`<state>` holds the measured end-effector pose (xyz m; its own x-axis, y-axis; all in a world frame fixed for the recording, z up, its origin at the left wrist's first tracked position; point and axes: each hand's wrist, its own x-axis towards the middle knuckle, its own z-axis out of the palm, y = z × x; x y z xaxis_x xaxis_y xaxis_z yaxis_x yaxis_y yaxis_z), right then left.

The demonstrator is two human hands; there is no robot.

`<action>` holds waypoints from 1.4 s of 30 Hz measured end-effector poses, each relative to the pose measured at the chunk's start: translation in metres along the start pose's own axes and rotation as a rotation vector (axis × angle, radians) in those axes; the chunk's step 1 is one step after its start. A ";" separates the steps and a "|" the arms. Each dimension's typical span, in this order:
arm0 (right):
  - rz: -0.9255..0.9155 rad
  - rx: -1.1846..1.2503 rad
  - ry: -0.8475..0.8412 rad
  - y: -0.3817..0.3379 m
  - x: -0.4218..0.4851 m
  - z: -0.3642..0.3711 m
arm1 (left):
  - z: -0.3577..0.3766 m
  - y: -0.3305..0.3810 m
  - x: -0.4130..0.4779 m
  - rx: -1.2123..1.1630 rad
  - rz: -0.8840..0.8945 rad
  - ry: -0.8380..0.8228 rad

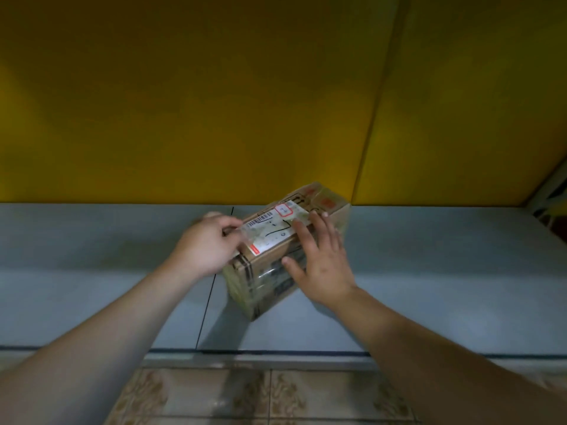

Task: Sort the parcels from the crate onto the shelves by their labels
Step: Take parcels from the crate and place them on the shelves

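Holding cardboard parcel (260, 289) w/ both hands on grey shelf (92, 271), yellow back wall (214, 102) beyond the fingertips. L hand (208, 243): fingers curled, pinching top edge at the label (271, 230) end, just right of its knuckles. R hand (319, 259): fingers straight and spread, pressed flat across the top, thumb down on the near side face. Parcel directly between the two hands, touching both, bottom apparently resting on shelf; can't tell if fully set down. Long axis diagonal: from near corner between the forearms, running fwd and rightward, past R fingertips toward back wall. Neither hand clearly nearer, but R covering more of the box, so prob. the one to push or square it. Label face-up w/ barcode and red-framed mark, too blurred to read. Step judged as placing/adjusting on shelf; next prob. a nudge along that axis, then letting go. Tiled floor (276, 394) below the forearms.
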<state>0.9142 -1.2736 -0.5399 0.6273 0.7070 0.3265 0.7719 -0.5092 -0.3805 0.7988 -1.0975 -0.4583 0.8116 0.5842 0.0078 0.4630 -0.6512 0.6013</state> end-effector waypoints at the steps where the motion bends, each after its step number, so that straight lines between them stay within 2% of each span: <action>1: -0.011 0.003 0.007 -0.002 0.000 0.003 | 0.006 0.004 -0.006 0.087 0.037 -0.017; 4: -0.021 -0.005 -0.042 0.014 -0.019 0.018 | 0.030 0.013 -0.026 0.308 0.089 -0.109; 8: 0.135 -0.218 -0.447 0.052 -0.056 0.044 | 0.041 -0.003 -0.017 0.452 0.195 0.005; 10: 0.200 -0.219 -0.511 0.053 -0.052 0.048 | 0.043 -0.008 -0.008 0.471 0.228 -0.002; 18: 0.236 -0.234 -0.517 0.046 -0.047 0.052 | 0.040 -0.009 0.039 0.502 0.299 -0.008; 24: 0.266 -0.216 -0.498 0.046 -0.044 0.052 | 0.051 -0.019 0.081 0.511 0.284 0.133; 29: 0.257 -0.206 -0.455 0.050 -0.045 0.058 | 0.074 -0.029 0.101 0.461 0.324 0.325; 32: 0.261 -0.221 -0.377 0.047 -0.046 0.062 | 0.081 -0.035 0.115 0.456 0.364 0.406; 38: 0.256 -0.209 -0.326 0.048 -0.050 0.071 | 0.092 -0.038 0.145 0.453 0.410 0.431; 42: 0.295 -0.182 -0.366 0.047 -0.047 0.065 | 0.092 -0.044 0.149 0.419 0.460 0.439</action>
<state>0.9144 -1.2987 -0.6290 0.7694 0.6293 -0.1097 0.5932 -0.7675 -0.2428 0.9319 -1.0262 -0.5570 0.7798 0.2912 0.5541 0.2801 -0.9540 0.1073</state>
